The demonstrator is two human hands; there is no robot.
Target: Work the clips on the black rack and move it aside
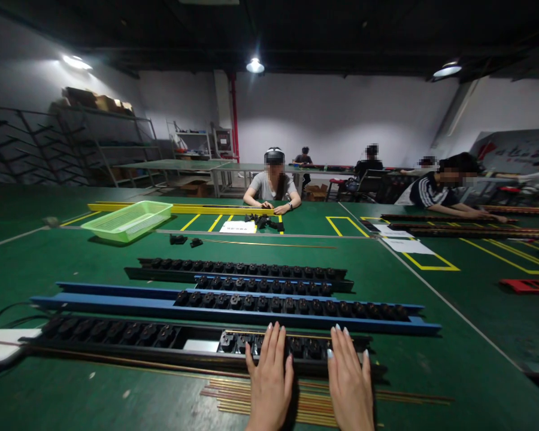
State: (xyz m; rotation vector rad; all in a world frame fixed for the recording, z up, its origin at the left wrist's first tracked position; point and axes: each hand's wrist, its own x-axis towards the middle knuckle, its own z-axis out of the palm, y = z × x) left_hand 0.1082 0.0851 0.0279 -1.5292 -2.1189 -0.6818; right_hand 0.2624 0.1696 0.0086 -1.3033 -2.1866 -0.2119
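My left hand (270, 377) lies palm down with fingers spread across the near black channel (193, 337), over its row of black modules (313, 347). To its right, my right hand (349, 377) rests flat on the same channel near its right end, fingers extended. A thin brass rod (247, 333) runs along the top of the modules, partly hidden by my left hand. Several brass rods (233, 400) lie on the green table below the channel, partly under both hands. Behind stands a blue channel (117, 302) with more black modules.
Farther back are another black channel (137, 273), a light green basket (130, 222), loose black parts (178, 239) and a yellow channel (224, 210). A white device (9, 345) sits at the left. Across the table, a person (273, 179) works; others sit at the right.
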